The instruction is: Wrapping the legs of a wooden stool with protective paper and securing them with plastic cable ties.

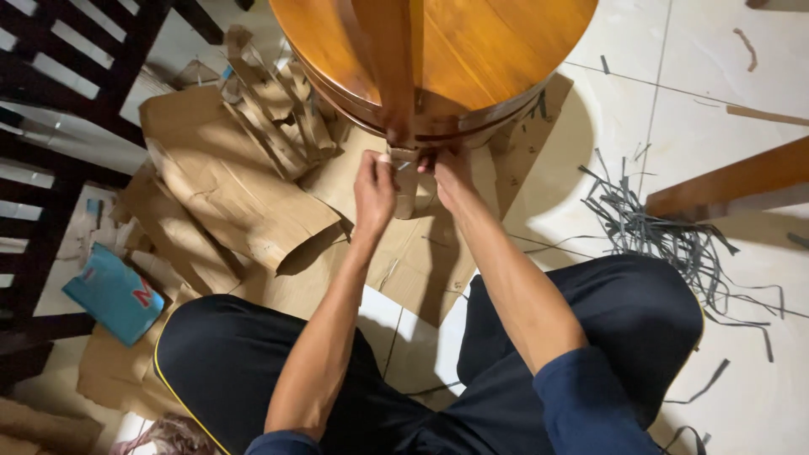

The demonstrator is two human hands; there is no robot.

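Cardboard strip under round glossy wooden table: left hand, right hand grip pinching it.

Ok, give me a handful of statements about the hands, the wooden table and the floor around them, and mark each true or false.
1. Both hands, left hand and right hand, meet at the foot of the wooden table. True.
2. Torn cardboard lies on the floor. True.
3. The blue packet lies by the right knee. False: it lies on the left side.
4. Grey strips sit on the tabletop. False: they lie on the floor tiles.
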